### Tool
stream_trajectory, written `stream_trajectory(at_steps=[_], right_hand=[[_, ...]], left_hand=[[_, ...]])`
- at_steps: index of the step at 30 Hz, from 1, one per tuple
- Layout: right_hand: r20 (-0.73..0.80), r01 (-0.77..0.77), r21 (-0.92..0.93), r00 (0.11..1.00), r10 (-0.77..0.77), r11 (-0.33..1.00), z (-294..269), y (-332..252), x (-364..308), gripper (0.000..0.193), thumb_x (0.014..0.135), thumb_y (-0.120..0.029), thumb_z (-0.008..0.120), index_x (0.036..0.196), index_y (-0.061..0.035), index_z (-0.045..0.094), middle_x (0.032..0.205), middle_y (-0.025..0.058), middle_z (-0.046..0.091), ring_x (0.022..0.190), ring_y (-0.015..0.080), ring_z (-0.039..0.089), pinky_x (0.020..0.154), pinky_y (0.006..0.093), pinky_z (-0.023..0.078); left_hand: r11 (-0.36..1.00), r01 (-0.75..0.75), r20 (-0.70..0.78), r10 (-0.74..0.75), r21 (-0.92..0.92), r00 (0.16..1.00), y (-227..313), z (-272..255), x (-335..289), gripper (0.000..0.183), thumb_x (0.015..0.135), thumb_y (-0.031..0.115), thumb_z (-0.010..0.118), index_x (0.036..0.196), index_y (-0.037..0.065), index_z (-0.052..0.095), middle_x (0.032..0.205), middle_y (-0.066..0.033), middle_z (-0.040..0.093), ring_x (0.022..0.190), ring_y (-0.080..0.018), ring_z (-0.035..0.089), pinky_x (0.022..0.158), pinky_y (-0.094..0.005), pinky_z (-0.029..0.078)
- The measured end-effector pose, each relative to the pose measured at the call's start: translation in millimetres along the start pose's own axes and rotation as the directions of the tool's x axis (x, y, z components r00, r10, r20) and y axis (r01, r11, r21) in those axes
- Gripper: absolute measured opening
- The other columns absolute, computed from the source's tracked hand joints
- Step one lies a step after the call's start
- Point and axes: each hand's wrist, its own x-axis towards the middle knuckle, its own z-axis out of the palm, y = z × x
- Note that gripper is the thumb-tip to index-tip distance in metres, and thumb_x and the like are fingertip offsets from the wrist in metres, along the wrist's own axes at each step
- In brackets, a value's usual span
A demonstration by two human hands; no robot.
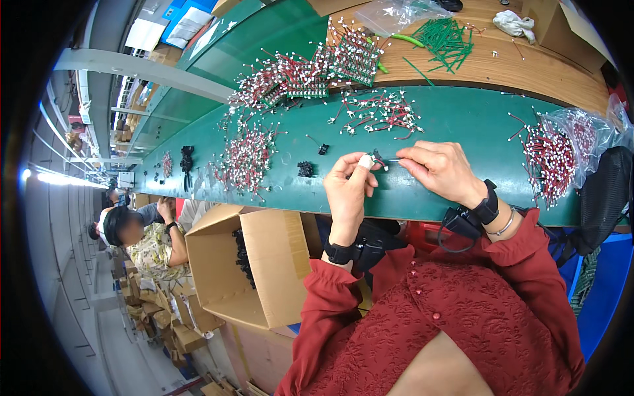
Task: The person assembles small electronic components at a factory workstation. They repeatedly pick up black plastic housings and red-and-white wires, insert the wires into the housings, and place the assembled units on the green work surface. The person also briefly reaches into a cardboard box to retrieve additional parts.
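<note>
Over the near edge of the green bench [475,119], my two hands meet close together. My left hand [349,188] pinches a small dark part with a wire and a white connector [386,167]; a white covering wraps one fingertip. In the closed fingers of my right hand [441,170] is a thin metal-shafted tool [394,160], its tip at the small part. Its handle is hidden in my grip, so its exact kind cannot be told. Just left of my hands sit a cluster of black parts [305,169] and one black part with a wire [323,149].
Red wires with white connectors lie in a middle pile [383,113], a left pile [244,158] and a right pile [548,158] by a plastic bag [584,135]. Behind are wired green circuit boards [356,59] and green sticks [446,43]. A cardboard box [281,264] stands below; a co-worker [155,241] sits left.
</note>
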Motion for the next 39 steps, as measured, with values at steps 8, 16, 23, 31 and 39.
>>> stream_trajectory(at_steps=[8, 16, 23, 31, 39], right_hand=[[-0.034, 0.133, 0.018, 0.991, -0.132, 0.991, 1, 1, 0, 0.013, 0.075, -0.013, 0.066, 0.087, -0.0089, 0.064, 0.067, 0.0029, 0.057, 0.059, 0.0219, 0.058, 0.048, 0.0334, 0.045], [-0.030, 0.227, -0.067, 0.973, -0.229, 0.972, 0, 2, 0, 0.017, 0.070, -0.011, 0.068, 0.086, -0.0090, 0.064, 0.068, 0.0017, 0.055, 0.060, 0.0192, 0.058, 0.049, 0.0322, 0.045], [-0.006, 0.250, -0.106, 0.968, -0.252, 0.962, 0, 2, -1, 0.017, 0.069, -0.011, 0.068, 0.085, -0.0086, 0.063, 0.066, 0.0021, 0.054, 0.059, 0.0188, 0.058, 0.048, 0.0321, 0.045], [0.053, 0.406, -0.213, 0.913, -0.404, 0.889, -3, 5, -1, 0.016, 0.068, -0.010, 0.066, 0.084, -0.0061, 0.063, 0.064, -0.0004, 0.055, 0.057, 0.0143, 0.057, 0.045, 0.0284, 0.045], [-0.007, 0.364, -0.113, 0.930, -0.367, 0.925, -8, 1, 1, 0.012, 0.069, -0.011, 0.069, 0.080, -0.0083, 0.065, 0.066, 0.0003, 0.058, 0.058, 0.0151, 0.058, 0.047, 0.0286, 0.045]], left_hand=[[0.935, 0.246, 0.157, -0.211, -0.257, 0.965, 3, 2, 0, 0.017, 0.087, 0.008, 0.055, 0.101, -0.001, 0.056, 0.082, -0.0140, 0.063, 0.059, -0.0118, 0.055, 0.045, -0.0195, 0.039], [0.911, 0.315, 0.203, -0.266, -0.267, 0.942, 6, -2, 1, 0.016, 0.086, 0.007, 0.054, 0.101, 0.001, 0.055, 0.084, -0.0170, 0.063, 0.061, -0.0138, 0.057, 0.044, -0.0192, 0.039], [0.908, 0.302, 0.246, -0.234, -0.291, 0.941, 7, 0, 2, 0.011, 0.082, -0.002, 0.056, 0.093, 0.000, 0.054, 0.081, -0.0157, 0.063, 0.053, -0.0094, 0.053, 0.038, -0.0177, 0.035], [0.957, 0.198, 0.115, -0.176, -0.212, 0.978, -6, 7, -4, 0.014, 0.081, -0.006, 0.050, 0.093, -0.002, 0.054, 0.077, -0.0162, 0.063, 0.049, -0.0089, 0.050, 0.036, -0.0173, 0.034], [0.980, 0.045, 0.058, -0.034, -0.194, 0.998, 2, 4, -4, 0.010, 0.080, -0.005, 0.057, 0.089, -0.001, 0.055, 0.073, -0.0114, 0.063, 0.046, -0.0064, 0.048, 0.037, -0.0178, 0.035]])
